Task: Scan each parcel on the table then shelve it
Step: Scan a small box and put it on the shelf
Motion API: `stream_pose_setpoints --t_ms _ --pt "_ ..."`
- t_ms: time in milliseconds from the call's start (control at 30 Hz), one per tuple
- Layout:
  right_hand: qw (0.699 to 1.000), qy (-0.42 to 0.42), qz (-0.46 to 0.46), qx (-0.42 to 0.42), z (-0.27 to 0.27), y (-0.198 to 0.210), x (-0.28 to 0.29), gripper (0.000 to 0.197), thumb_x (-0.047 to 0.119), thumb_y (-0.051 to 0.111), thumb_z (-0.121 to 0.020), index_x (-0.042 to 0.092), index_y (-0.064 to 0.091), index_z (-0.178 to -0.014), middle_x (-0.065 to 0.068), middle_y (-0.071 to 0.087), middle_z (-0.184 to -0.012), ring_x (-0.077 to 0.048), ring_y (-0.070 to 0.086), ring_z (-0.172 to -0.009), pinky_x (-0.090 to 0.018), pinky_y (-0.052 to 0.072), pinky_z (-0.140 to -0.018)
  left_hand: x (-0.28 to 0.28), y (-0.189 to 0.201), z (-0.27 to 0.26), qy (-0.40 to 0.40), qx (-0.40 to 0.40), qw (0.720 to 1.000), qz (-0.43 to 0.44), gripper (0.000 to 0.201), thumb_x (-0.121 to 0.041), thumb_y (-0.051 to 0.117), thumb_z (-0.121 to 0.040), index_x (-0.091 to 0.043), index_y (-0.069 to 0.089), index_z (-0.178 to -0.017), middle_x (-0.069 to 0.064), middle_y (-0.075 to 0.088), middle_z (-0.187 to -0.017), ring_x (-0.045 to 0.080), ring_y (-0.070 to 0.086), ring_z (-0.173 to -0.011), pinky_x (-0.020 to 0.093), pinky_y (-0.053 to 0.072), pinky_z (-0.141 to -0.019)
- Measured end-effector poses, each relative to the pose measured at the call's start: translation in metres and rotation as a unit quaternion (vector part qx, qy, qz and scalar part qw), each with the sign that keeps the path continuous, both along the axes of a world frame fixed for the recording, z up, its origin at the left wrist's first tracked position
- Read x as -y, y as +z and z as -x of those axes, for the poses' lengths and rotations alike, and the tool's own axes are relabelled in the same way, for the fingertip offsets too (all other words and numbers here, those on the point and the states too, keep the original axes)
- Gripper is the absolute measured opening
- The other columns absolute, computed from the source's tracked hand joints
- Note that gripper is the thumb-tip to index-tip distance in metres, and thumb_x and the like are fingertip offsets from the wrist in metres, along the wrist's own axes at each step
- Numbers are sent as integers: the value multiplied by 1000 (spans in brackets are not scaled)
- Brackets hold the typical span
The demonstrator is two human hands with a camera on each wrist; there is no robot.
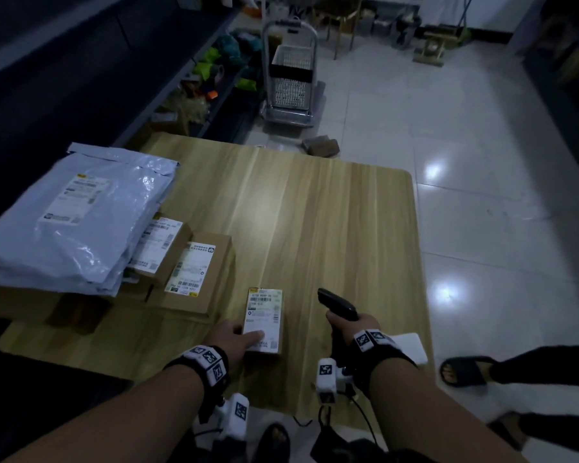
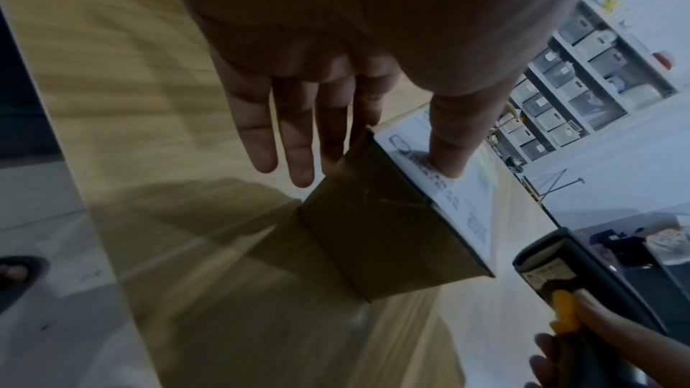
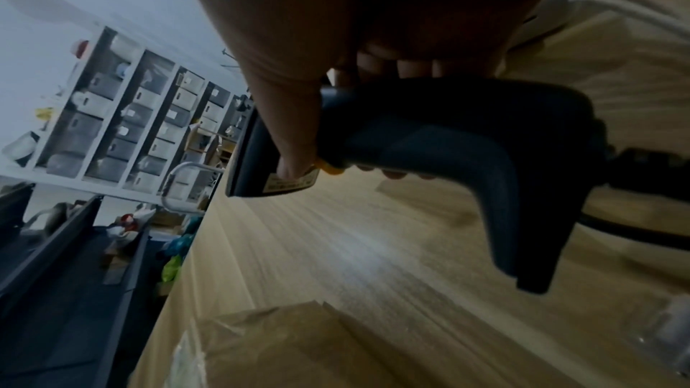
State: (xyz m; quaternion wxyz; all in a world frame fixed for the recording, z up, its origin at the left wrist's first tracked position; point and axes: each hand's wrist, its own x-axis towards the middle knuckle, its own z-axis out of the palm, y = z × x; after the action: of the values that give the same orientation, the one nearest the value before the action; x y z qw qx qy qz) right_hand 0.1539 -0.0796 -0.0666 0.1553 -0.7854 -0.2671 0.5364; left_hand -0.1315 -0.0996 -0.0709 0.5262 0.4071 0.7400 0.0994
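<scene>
A small cardboard parcel (image 1: pixel 264 312) with a white label lies near the front edge of the wooden table (image 1: pixel 315 212). My left hand (image 1: pixel 244 334) touches its near end. In the left wrist view the thumb (image 2: pixel 448 158) presses on the label of the parcel (image 2: pixel 373 232) while the other fingers (image 2: pixel 298 143) stay straight beside it. Just right of the parcel, my right hand (image 1: pixel 348 324) grips a black barcode scanner (image 1: pixel 336 304) by its handle. The scanner (image 3: pixel 467 143) has a yellow trigger, and its head points away from me over the table.
At the table's left, a grey poly mailer (image 1: pixel 71 215) lies on top of cardboard boxes (image 1: pixel 194 272). A white flat object (image 1: pixel 411 345) lies under my right wrist. Dark shelving (image 1: pixel 181 78) runs along the left. A metal trolley (image 1: pixel 291 81) stands on the tiled floor beyond the table.
</scene>
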Motion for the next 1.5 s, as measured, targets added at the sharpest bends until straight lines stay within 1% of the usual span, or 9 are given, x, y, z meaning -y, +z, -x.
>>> stream_pose_setpoints --t_ms 333,733,867,967,1067,1167,1300,1400,1500 --pt "998 31 32 53 -4 -21 -10 71 62 86 -75 12 74 -123 -8 77 -87 -30 72 -78 -37 55 -78 -2 -4 0 10 -26 1000 -5 51 -43 81 -84 -11 65 -120 0 68 -102 16 65 -86 31 49 -79" --pt "993 52 57 94 -13 -21 -14 66 53 84 -78 8 74 -125 -11 76 -97 -37 72 -97 -47 57 -101 1 6 -2 3 -36 999 -7 54 -45 81 -84 -10 62 -121 4 70 -112 14 62 -85 28 48 -71" --pt "996 17 -3 91 -12 -2 -16 73 43 80 -89 10 56 -149 -19 68 -134 -40 65 -123 -43 52 -104 1 5 -5 16 -24 1000 -11 53 -41 81 -85 -9 61 -123 2 65 -103 14 59 -83 28 45 -71" --pt "997 15 -49 64 4 11 -15 45 44 75 -92 13 74 -125 -12 77 -105 -32 73 -94 -42 59 -89 -1 2 -5 30 -1 999 -12 57 -33 82 -85 -8 59 -130 8 70 -121 18 61 -92 32 50 -81" --pt "997 -10 -25 -67 34 14 -14 30 40 76 -95 10 75 -93 -12 73 -92 -27 69 -78 -47 63 -77 -2 0 -6 25 17 999 -14 50 -28 82 -86 -11 61 -129 0 72 -109 15 65 -89 35 55 -84" --pt "992 21 7 -124 65 23 -10 25 41 70 -100 16 70 -96 -9 71 -108 -27 70 -100 -41 60 -82 -3 3 -6 22 25 999 -2 44 -28 83 -84 -16 63 -121 -10 66 -89 10 65 -82 33 56 -76" --pt "989 39 12 -141 86 40 -7 27 39 70 -101 13 75 -105 -14 77 -113 -28 74 -106 -46 63 -96 -2 6 -4 1 11 1000 -11 53 -40 85 -77 -14 68 -119 -1 74 -103 18 71 -91 40 61 -82" --pt "989 48 -33 -137 92 56 -13 23 32 68 -102 9 72 -97 -21 77 -117 -32 75 -100 -46 62 -92 -3 22 -3 14 35 999 -34 42 -37 84 -79 -18 67 -112 -2 75 -106 16 70 -90 35 59 -79" --pt "987 38 -86 -130 98 79 -25 32 30 70 -102 1 70 -115 -17 78 -113 -26 76 -95 -44 64 -91 -8 50 1 54 75 993 -78 36 -35 82 -83 -24 63 -112 -6 71 -104 14 67 -93 33 56 -80"
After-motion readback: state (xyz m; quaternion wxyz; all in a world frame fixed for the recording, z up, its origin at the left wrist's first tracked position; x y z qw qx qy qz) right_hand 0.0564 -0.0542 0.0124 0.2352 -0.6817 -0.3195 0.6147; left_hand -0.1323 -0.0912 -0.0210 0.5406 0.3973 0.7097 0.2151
